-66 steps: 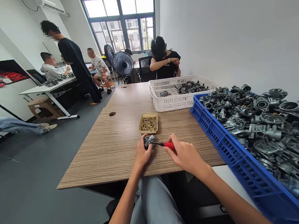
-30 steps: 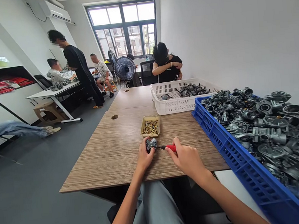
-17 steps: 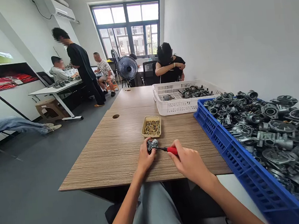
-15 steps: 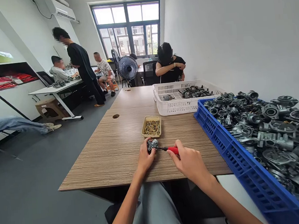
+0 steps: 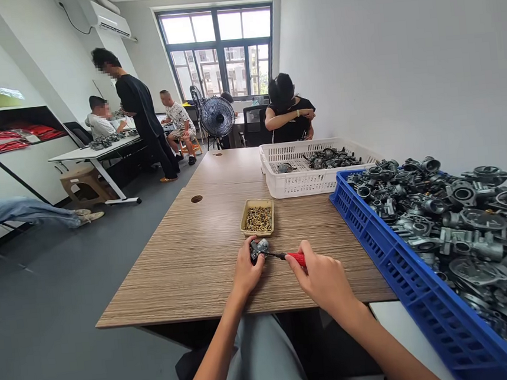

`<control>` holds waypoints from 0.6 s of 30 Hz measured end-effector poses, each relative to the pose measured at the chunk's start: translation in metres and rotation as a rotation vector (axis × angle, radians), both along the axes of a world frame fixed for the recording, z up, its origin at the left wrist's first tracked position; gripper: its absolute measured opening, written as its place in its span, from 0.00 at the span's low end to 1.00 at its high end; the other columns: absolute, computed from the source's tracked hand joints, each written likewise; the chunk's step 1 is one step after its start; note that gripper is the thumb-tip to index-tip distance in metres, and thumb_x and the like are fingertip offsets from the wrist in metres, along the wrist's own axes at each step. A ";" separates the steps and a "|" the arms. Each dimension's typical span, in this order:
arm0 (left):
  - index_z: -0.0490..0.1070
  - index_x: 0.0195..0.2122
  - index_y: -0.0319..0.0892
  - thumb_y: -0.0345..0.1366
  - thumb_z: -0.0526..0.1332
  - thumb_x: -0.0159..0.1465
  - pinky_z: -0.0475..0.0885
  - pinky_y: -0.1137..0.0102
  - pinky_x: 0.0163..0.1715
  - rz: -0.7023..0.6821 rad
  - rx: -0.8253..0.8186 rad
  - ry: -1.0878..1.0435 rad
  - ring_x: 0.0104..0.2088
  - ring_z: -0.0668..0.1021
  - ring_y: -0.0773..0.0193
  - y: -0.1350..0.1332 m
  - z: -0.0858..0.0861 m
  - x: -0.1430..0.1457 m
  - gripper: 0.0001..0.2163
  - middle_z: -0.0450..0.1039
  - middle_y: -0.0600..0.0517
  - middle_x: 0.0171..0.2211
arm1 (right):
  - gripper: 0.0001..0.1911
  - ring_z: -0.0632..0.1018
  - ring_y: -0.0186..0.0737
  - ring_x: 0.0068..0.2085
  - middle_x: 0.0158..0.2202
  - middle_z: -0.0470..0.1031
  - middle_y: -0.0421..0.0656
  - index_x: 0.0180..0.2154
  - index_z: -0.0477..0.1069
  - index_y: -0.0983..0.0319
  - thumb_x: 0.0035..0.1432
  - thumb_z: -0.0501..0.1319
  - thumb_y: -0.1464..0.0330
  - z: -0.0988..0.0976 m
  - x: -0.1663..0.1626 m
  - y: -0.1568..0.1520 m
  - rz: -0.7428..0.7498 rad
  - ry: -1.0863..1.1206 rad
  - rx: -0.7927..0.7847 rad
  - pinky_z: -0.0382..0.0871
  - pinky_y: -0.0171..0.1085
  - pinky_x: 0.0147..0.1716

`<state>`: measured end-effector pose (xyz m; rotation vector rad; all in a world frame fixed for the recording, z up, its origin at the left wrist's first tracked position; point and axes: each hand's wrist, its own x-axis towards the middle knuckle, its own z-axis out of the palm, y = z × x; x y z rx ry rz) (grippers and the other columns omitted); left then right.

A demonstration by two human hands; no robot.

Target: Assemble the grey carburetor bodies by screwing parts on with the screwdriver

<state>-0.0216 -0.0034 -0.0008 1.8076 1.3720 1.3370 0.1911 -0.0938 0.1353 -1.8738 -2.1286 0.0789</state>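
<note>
Nearest the viewer, the left hand (image 5: 246, 271) was closed around a small metal part (image 5: 259, 249), pinning it on the table (image 5: 184, 261) close to the near edge. The right hand (image 5: 326, 278) was clamped on the red handle of a screwdriver (image 5: 291, 257). The screwdriver's long axis lay almost level, running right to left, with the tip pointing left and slightly away and meeting the metal part.

Just beyond the part stood a small tray (image 5: 257, 233) of brass screws, near but not touching it. To the right, a blue crate (image 5: 388, 261) heaped with grey castings (image 5: 442, 221) ran along the table's right side, its wall well apart from the right hand. To the left lay bare tabletop out to the left edge. Farther off, a white basket (image 5: 306, 183) touched the crate's far end, and beyond it a person (image 5: 289, 113) sat at the table's far end beside a fan (image 5: 217, 116).
</note>
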 end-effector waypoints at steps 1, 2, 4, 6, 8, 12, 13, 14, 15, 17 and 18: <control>0.68 0.64 0.48 0.33 0.63 0.66 0.69 0.52 0.64 0.001 0.000 -0.001 0.58 0.79 0.50 0.000 0.000 0.000 0.24 0.80 0.46 0.58 | 0.13 0.86 0.52 0.32 0.30 0.82 0.43 0.46 0.64 0.58 0.80 0.52 0.55 0.000 0.000 0.000 -0.002 0.010 -0.003 0.49 0.39 0.29; 0.68 0.64 0.48 0.33 0.63 0.66 0.69 0.52 0.64 0.002 0.001 0.000 0.58 0.79 0.50 0.000 -0.001 0.000 0.24 0.80 0.45 0.58 | 0.13 0.86 0.51 0.32 0.30 0.82 0.42 0.46 0.63 0.57 0.80 0.53 0.56 0.000 0.000 0.000 0.017 0.036 -0.005 0.50 0.38 0.29; 0.68 0.64 0.48 0.33 0.63 0.66 0.69 0.53 0.64 0.004 0.009 0.000 0.58 0.79 0.50 0.000 -0.001 0.000 0.24 0.79 0.45 0.58 | 0.09 0.86 0.49 0.33 0.31 0.83 0.40 0.49 0.63 0.57 0.79 0.56 0.58 0.001 0.003 -0.002 0.106 0.125 -0.003 0.55 0.38 0.31; 0.67 0.64 0.48 0.33 0.63 0.66 0.69 0.53 0.64 0.005 0.014 -0.001 0.58 0.79 0.50 -0.001 -0.001 0.000 0.24 0.79 0.45 0.59 | 0.08 0.86 0.46 0.36 0.36 0.84 0.39 0.52 0.61 0.56 0.77 0.58 0.63 0.002 0.007 -0.004 0.231 0.203 0.008 0.59 0.37 0.33; 0.67 0.64 0.48 0.33 0.63 0.66 0.68 0.52 0.64 0.005 0.014 0.002 0.59 0.79 0.50 -0.001 0.000 0.000 0.25 0.79 0.45 0.59 | 0.07 0.86 0.45 0.39 0.40 0.84 0.39 0.52 0.60 0.55 0.77 0.57 0.66 0.003 0.009 -0.005 0.300 0.208 0.019 0.60 0.36 0.34; 0.68 0.64 0.49 0.33 0.63 0.66 0.69 0.52 0.64 0.014 0.010 0.000 0.59 0.79 0.50 -0.002 0.001 0.000 0.24 0.79 0.46 0.59 | 0.09 0.85 0.49 0.32 0.31 0.82 0.41 0.47 0.62 0.57 0.80 0.54 0.59 0.000 0.002 -0.004 0.129 0.049 0.031 0.51 0.38 0.28; 0.69 0.64 0.50 0.32 0.63 0.66 0.69 0.53 0.64 0.015 0.011 -0.003 0.59 0.79 0.50 -0.002 0.002 0.000 0.23 0.79 0.46 0.59 | 0.12 0.85 0.49 0.30 0.29 0.82 0.41 0.46 0.62 0.57 0.80 0.53 0.56 -0.001 -0.001 -0.004 0.081 0.020 0.035 0.49 0.38 0.28; 0.69 0.63 0.50 0.32 0.63 0.66 0.70 0.53 0.64 0.016 0.013 -0.007 0.59 0.79 0.51 -0.002 0.002 0.000 0.23 0.79 0.46 0.59 | 0.13 0.85 0.49 0.29 0.28 0.81 0.42 0.45 0.62 0.57 0.80 0.53 0.55 -0.002 -0.004 -0.004 0.052 0.005 0.038 0.48 0.39 0.28; 0.69 0.63 0.50 0.32 0.63 0.66 0.70 0.53 0.64 0.014 0.014 -0.010 0.59 0.79 0.51 -0.002 0.002 0.000 0.23 0.79 0.46 0.59 | 0.14 0.85 0.49 0.29 0.28 0.81 0.42 0.44 0.62 0.57 0.80 0.53 0.55 -0.003 -0.006 -0.004 0.040 0.004 0.042 0.48 0.39 0.27; 0.69 0.63 0.50 0.32 0.62 0.67 0.70 0.53 0.64 0.012 0.015 -0.012 0.59 0.79 0.51 -0.002 0.002 0.000 0.23 0.79 0.47 0.59 | 0.13 0.85 0.48 0.29 0.27 0.81 0.41 0.44 0.62 0.57 0.80 0.54 0.55 -0.003 -0.007 -0.005 0.056 0.030 0.043 0.49 0.38 0.27; 0.69 0.63 0.50 0.32 0.62 0.67 0.69 0.52 0.65 0.012 0.015 -0.011 0.59 0.79 0.51 -0.002 0.003 0.000 0.23 0.79 0.47 0.59 | 0.12 0.85 0.48 0.29 0.27 0.81 0.40 0.45 0.62 0.57 0.80 0.54 0.56 -0.003 -0.006 -0.005 0.075 0.056 0.041 0.50 0.38 0.28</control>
